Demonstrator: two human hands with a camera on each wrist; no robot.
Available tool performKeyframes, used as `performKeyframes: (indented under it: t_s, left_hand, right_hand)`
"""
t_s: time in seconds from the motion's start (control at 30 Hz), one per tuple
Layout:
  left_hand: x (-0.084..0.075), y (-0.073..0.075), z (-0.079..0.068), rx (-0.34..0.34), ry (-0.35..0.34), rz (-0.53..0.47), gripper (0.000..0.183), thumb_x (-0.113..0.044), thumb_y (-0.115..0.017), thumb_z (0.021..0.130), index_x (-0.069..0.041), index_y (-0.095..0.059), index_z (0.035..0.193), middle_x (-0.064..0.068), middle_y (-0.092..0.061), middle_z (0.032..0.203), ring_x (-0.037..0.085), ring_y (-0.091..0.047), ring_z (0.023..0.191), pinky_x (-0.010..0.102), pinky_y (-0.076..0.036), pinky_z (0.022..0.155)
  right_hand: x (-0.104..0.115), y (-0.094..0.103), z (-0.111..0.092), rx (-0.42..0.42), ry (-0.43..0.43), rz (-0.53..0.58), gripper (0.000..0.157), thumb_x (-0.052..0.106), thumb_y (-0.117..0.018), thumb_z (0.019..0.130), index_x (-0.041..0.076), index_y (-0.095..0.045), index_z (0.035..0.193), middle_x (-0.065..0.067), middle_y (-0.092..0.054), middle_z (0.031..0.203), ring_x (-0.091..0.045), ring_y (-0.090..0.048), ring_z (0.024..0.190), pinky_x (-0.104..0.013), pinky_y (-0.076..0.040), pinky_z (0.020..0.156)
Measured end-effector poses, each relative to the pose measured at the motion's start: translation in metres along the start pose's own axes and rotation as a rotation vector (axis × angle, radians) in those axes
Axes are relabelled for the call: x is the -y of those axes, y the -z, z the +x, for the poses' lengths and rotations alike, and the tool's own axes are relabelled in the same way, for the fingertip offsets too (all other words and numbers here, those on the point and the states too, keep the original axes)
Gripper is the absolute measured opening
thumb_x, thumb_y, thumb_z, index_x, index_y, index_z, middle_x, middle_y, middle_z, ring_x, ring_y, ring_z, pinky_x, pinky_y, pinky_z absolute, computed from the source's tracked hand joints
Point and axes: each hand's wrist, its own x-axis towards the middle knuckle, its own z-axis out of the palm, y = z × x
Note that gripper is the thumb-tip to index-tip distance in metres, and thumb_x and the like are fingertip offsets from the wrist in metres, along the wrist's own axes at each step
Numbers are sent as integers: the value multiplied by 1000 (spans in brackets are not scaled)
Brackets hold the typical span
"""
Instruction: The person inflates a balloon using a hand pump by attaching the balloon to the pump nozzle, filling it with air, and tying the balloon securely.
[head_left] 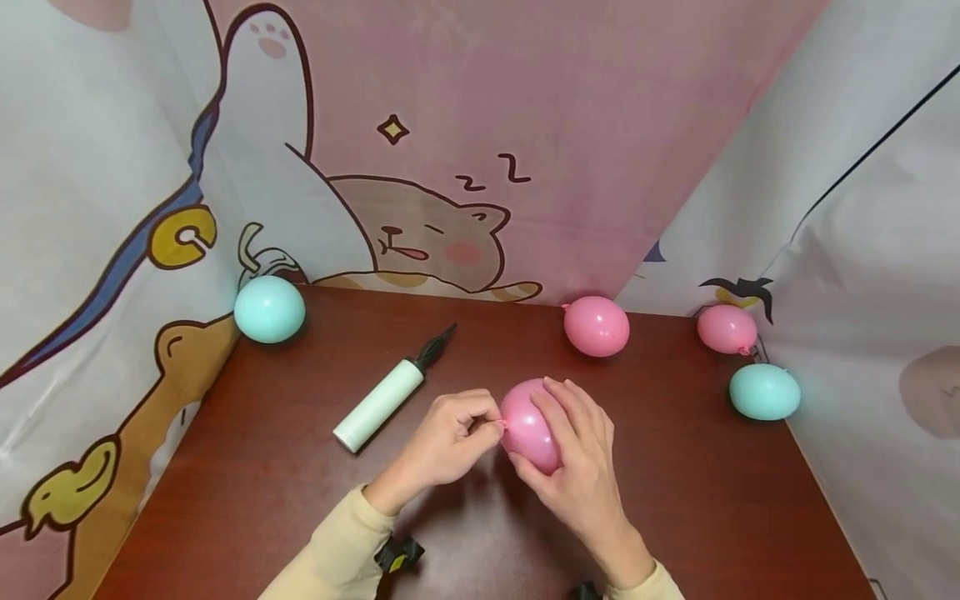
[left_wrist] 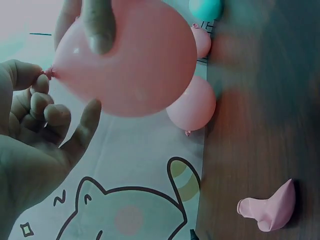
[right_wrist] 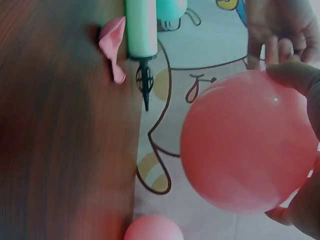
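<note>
An inflated pink balloon [head_left: 529,429] is held above the table between both hands. My left hand [head_left: 453,437] pinches its knotted neck [left_wrist: 49,73] between thumb and fingertip, on the left side. Around the balloon's right side curve the fingers and thumb of my right hand [head_left: 581,458], gripping its body. In the right wrist view the balloon [right_wrist: 250,142] hides part of both hands. To the left of the hands, a pale hand pump [head_left: 380,404] with a black nozzle lies on the table. An uninflated pink balloon [left_wrist: 270,207] shows in both wrist views; in the head view I cannot see it.
Inflated balloons stand along the brown table's [head_left: 660,500] edges: a mint one [head_left: 270,309] at back left, a pink one [head_left: 597,326] at the back, and another pink [head_left: 726,329] and mint one [head_left: 765,392] at right. Printed cloth walls [head_left: 600,125] enclose the back and sides.
</note>
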Motion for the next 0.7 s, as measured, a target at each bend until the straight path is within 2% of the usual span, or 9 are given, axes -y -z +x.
performKeyframes:
  t_s: [0.17,0.33,0.43,0.53,0.7]
  left_hand:
    - [-4,3,0,-53,-44,40,23,2,-64,83,-14,-61,68,-5,-48,64,-1,-42,61,13,-33,55]
    - [-7,10,1,-100,-75,68,23,4,-64,80,-15,-60,66,-4,-49,62,0,-42,61,12,-32,55]
    - [-6,13,1,-112,-75,81,24,5,-63,78,-15,-60,66,-5,-48,62,1,-41,60,12,-31,55]
    - [-5,9,-1,-95,-79,109,23,4,-63,79,-15,-59,66,-5,-47,63,0,-41,60,11,-30,55]
    - [-5,-5,-1,-32,-118,164,21,0,-63,81,-16,-58,68,-6,-48,65,1,-42,63,12,-33,59]
  right_hand:
    - [-13,3,-3,-59,36,-60,52,42,-71,89,3,-70,124,-21,-65,130,-45,-54,125,-60,-33,96]
    - [-29,8,-9,-70,22,-90,49,33,-70,83,3,-71,121,-22,-66,130,-47,-54,124,-62,-33,95]
    - [-35,9,-11,-71,17,-103,48,34,-69,83,4,-71,121,-22,-65,131,-48,-53,124,-63,-32,96]
    - [-33,8,-11,-87,79,-112,45,38,-66,91,4,-71,120,-22,-65,130,-48,-53,124,-64,-30,99]
    - [-22,2,-5,-172,236,-120,37,35,-66,98,4,-72,118,-24,-66,124,-49,-54,121,-65,-30,107]
